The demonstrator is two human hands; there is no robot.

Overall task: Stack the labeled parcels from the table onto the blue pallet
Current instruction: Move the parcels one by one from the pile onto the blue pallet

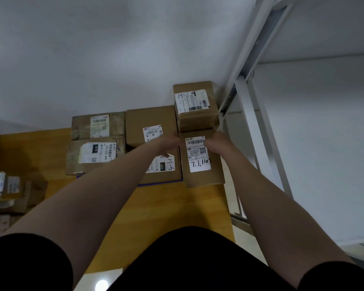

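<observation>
Black clothing (189,259) fills the bottom of the view, and two bare forearms reach forward from it over a yellow-brown surface (170,206).

Six brown cardboard parcels lie packed together against the white wall (93,49), each with a white printed label on top. At the left are two: a far one (98,125) and a near one (94,153) marked "070". In the middle are two more: a far one (150,124) and a near one (166,166) marked "032", partly hidden by the left forearm. At the right, a small parcel (194,106) sits by the wall, and a longer parcel (202,162) with handwritten figures on its label lies just in front of it, touching it. A thin strip of the blue pallet (160,183) shows below the near middle parcel.

Both hands are on the far end of the longer parcel. The left hand (172,140) holds its far left corner, and the right hand (215,140) holds its far right corner, each grip closed on the cardboard with fingers curled over the edge.

At the far left edge lie at least two more labelled parcels (0,185), well apart from the group. A white metal frame (252,122) stands at the right.
</observation>
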